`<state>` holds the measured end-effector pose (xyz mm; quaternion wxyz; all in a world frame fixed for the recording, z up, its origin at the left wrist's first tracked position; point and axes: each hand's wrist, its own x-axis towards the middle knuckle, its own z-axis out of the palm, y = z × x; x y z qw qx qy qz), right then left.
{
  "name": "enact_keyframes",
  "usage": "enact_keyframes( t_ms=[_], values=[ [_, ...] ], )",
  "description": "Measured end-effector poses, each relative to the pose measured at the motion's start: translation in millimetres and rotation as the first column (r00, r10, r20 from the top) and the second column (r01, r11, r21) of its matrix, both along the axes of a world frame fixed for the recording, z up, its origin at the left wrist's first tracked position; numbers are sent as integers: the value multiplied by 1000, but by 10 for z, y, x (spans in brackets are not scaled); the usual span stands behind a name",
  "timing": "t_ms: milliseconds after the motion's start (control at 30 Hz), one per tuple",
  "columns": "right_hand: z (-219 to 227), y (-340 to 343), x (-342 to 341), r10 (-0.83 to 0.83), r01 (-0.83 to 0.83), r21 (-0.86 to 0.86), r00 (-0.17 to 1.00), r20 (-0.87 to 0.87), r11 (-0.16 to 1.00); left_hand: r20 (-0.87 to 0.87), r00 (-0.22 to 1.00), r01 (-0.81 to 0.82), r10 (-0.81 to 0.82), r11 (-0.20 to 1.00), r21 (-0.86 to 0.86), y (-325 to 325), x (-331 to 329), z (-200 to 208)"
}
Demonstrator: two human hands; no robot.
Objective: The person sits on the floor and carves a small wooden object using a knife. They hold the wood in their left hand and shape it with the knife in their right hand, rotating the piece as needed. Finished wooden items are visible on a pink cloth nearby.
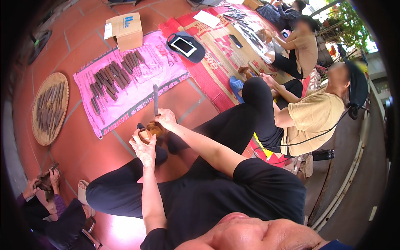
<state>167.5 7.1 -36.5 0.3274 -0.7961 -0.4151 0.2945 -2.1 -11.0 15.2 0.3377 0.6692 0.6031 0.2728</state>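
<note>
My right hand (167, 120) is closed around the handle of a knife. Its long narrow grey blade (156, 99) points up and away from me, above the red tiled floor. Just to the left and nearer, my left hand (143, 149) has its fingers wrapped round a small light-brown wooden piece (145, 135). A darker brown wooden part (154, 128) shows between the two hands; whether it belongs to the same piece I cannot tell. My fingers hide most of the knife handle. Both hands are above the floor, in front of my crossed legs.
Dark brown stick-like pieces (110, 79) lie on a pink printed sheet (121, 114). More fill a round woven tray (55, 77) at left. A cardboard box (130, 35), a cap (198, 52) with a phone (183, 46), and co-workers (312, 118) on a red mat (208, 89) are beyond.
</note>
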Motion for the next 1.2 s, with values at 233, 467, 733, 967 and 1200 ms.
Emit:
enact_keyframes(
  t_ms=[233, 467, 733, 967, 1200],
  values=[
    [-22, 7, 99, -66, 72, 54, 993, -93, 996, 31, 999, -7, 6, 1000, 1, -2, 0, 10],
    [-67, -25, 67, -94, 108, 95, 985, -142, 990, 7, 1000, 7, -7, 1000, -2, -5, -1, 8],
    [-74, -34, 70, -27, 29, 52, 999, -44, 998, 25, 1000, 2, -2, 1000, -5, -7, 5, -27],
    [-9, -34, 95, -110, 121, 94, 987, -119, 988, 13, 1000, -1, 1, 1000, -13, -4, 2, 1],
    [0, -95, 146, -188, 212, 68, 948, -257, 975, 26, 1000, 1, -1, 1000, 25, -1, 12, -21]
  ],
)
